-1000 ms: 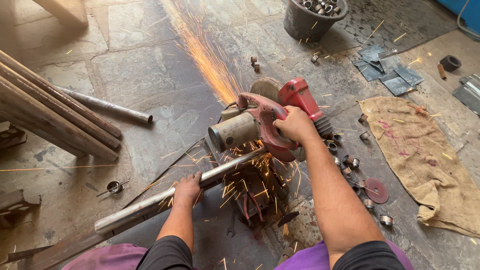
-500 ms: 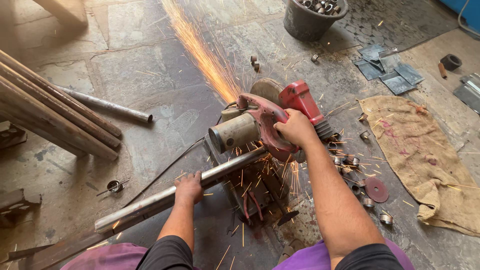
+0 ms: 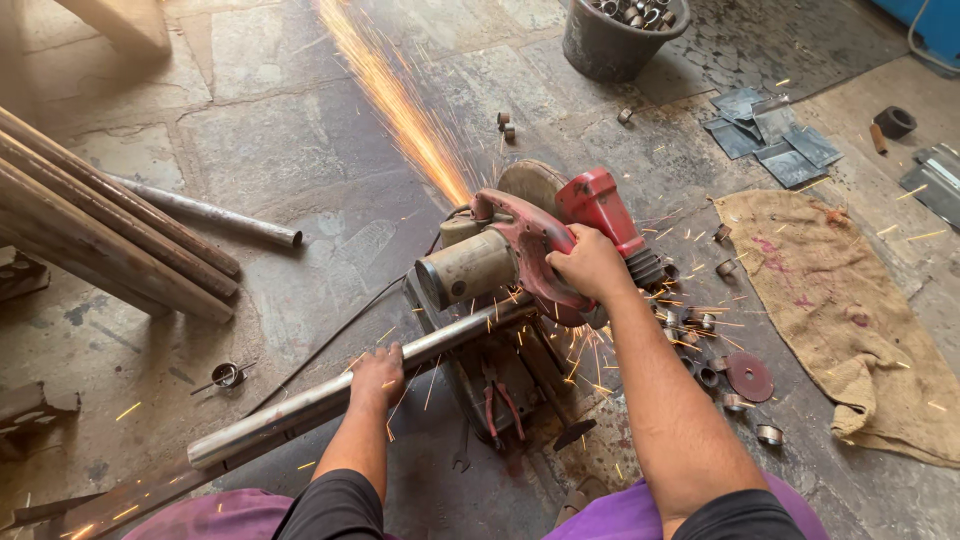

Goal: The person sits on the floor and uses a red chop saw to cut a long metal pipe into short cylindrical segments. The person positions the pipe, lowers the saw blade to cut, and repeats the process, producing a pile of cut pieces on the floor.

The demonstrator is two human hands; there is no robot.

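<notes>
My left hand [image 3: 377,372] is wrapped around the steel pipe [image 3: 330,395], lower middle of frame. Right hand [image 3: 590,265] grips the red chop saw [image 3: 540,240] handle at center, sparks [image 3: 400,100] flying toward the upper left.

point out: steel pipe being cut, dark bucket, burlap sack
steel pipe [image 3: 300,412], head view, on the bare shiny length left of the left hand [image 3: 377,375].
dark bucket [image 3: 600,48], head view, on its outer wall.
burlap sack [image 3: 850,330], head view, on the middle of the cloth.
</notes>
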